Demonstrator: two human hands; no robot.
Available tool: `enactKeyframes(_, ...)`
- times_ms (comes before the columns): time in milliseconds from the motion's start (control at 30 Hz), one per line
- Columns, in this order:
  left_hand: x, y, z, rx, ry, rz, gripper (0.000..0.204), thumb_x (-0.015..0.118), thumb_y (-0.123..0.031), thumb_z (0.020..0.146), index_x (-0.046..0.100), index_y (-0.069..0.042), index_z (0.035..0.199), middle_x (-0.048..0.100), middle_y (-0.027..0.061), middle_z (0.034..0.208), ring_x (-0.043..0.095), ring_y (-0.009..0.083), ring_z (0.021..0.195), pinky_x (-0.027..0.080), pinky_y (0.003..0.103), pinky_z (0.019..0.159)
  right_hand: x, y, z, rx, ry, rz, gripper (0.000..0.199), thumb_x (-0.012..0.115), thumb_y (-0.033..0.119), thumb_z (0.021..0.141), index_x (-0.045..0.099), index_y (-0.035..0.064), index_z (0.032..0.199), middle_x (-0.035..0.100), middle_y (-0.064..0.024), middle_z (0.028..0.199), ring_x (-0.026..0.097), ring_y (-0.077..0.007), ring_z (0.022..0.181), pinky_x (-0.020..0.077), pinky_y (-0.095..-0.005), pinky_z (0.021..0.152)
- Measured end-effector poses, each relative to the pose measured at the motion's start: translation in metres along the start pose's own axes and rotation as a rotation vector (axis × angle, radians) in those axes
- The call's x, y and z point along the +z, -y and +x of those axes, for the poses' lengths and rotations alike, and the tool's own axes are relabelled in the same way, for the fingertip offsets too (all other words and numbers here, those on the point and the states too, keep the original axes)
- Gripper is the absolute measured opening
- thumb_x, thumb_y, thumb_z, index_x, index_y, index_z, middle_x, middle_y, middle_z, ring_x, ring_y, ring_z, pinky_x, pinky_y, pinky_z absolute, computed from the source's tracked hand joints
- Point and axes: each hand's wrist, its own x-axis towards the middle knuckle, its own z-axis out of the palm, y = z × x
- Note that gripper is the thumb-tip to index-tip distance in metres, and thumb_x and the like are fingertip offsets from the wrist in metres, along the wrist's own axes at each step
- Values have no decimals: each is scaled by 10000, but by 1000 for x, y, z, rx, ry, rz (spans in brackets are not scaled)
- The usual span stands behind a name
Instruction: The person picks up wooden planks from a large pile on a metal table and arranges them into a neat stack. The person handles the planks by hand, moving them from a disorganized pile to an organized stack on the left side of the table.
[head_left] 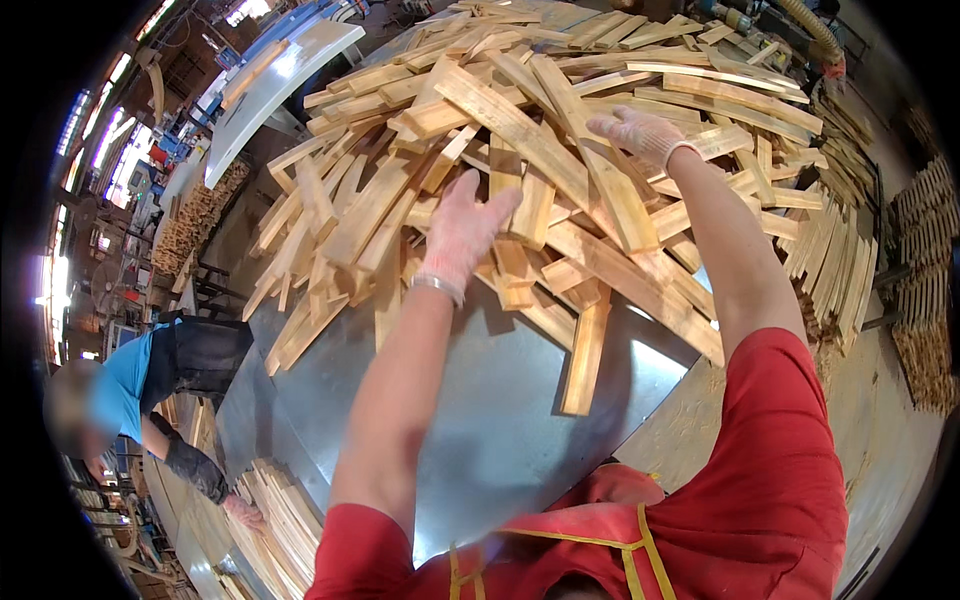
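A big heap of loose wooden slats (510, 112) lies crisscrossed on a grey metal table (450, 440). My left hand (462, 240), in a pale work glove, reaches over the near side of the heap with thumb and fingers apart, next to a short slat (505, 168). Farther right, my right hand (640, 135), gloved the same way, lies stretched over a long slat (600, 160) that slopes toward me. Nothing is visibly gripped in either hand. One slat (587, 355) sticks out of the heap toward me over the bare metal.
At the left a co-worker in a blue shirt (125, 368) bends over, a gloved hand (243, 512) on stacked slats (280, 525). A white-topped table (270, 90) stands far left. More slats (835, 265) are piled at the right, near stacked wood (922, 285).
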Motion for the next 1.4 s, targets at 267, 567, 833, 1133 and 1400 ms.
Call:
enactKeyframes(267,84,27,72,-161,171,-608,1190,898,-268,789,159,60,1663,486,265,1575,543,358,1403,448,392,1168,40,-4,10,-164,278,561,969,756,683,852,496,48,1536,651,-199,1431,622,-313,1290,475,-400,1112)
enactKeyframes(567,14,65,-109,-176,288,-793,1088,745,57,777,196,-65,1708,537,176,1548,613,281,1316,540,391,1060,104,68,-196,96,78,621,979,705,542,939,318,-50,1616,594,-300,1475,573,-383,1391,428,-415,1164)
enactKeyframes(833,-24,179,-315,-123,51,-477,945,733,10,800,321,40,1649,453,165,1649,437,223,1511,340,326,1239,238,142,-388,14,-97,1059,778,711,240,942,327,-41,1558,575,-247,1419,575,-329,1324,454,-407,1135)
enactKeyframes(1133,-13,325,-577,-532,-311,-661,911,784,-119,848,345,39,1630,510,224,1595,523,266,1455,392,351,1212,387,182,-539,-293,-58,101,1042,809,580,747,429,46,1557,509,-313,1440,483,-480,1370,425,-537,1134)
enactKeyframes(1400,-69,318,-561,-637,105,-252,558,790,-302,835,668,32,1265,746,165,1056,686,220,975,549,374,905,378,178,-537,-390,88,225,1059,805,549,752,403,40,1589,495,-317,1505,414,-469,1456,354,-508,1219)
